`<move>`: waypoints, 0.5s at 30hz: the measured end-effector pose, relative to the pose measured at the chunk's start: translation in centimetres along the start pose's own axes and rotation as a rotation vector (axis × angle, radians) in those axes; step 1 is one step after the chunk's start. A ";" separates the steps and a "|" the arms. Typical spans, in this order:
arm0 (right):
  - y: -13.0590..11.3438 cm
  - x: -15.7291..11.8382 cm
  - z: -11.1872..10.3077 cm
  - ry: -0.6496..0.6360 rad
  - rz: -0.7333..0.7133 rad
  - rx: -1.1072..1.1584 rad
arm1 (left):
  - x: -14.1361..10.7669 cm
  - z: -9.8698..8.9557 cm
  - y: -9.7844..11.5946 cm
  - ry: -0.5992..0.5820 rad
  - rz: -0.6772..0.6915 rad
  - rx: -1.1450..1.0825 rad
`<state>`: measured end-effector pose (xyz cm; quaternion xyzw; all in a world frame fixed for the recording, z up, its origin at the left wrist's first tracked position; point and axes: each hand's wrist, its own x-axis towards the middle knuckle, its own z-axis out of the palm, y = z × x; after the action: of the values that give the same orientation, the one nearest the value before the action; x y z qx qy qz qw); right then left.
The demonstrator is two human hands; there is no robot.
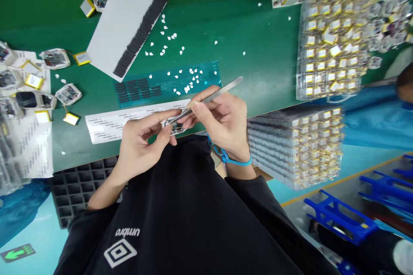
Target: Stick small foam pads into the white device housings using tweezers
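Near the table's front edge, my left hand (141,146) is closed around a small white device housing (177,126) with a circuit board showing inside. My right hand (222,120) grips metal tweezers (226,88), slanted down to the left, with their tip at the housing. Whether the tips pinch anything is too small to tell. Just beyond my hands lies a white label sheet (106,124) with printed strips. Behind it is a blue-green film (135,102) bearing rows of black strips and several small white round stickers (193,71).
A white sheet with black strips (121,21) lies farther back. Open device housings (69,94) with wired yellow batteries (71,118) sit at left. At right are a battery-filled clear tray (329,43) and stacked trays (290,142). Blue stools (342,215) stand on the floor.
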<state>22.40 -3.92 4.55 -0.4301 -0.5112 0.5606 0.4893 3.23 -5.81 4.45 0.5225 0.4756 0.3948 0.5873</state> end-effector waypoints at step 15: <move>5.5 6.1 -2.7 -0.121 -0.181 -0.339 | 2.5 -2.7 -3.4 0.213 0.170 0.458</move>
<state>23.54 2.53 -1.08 -0.4242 -0.6632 0.4450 0.4268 1.05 -3.22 0.67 0.6353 0.5660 0.3775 0.3653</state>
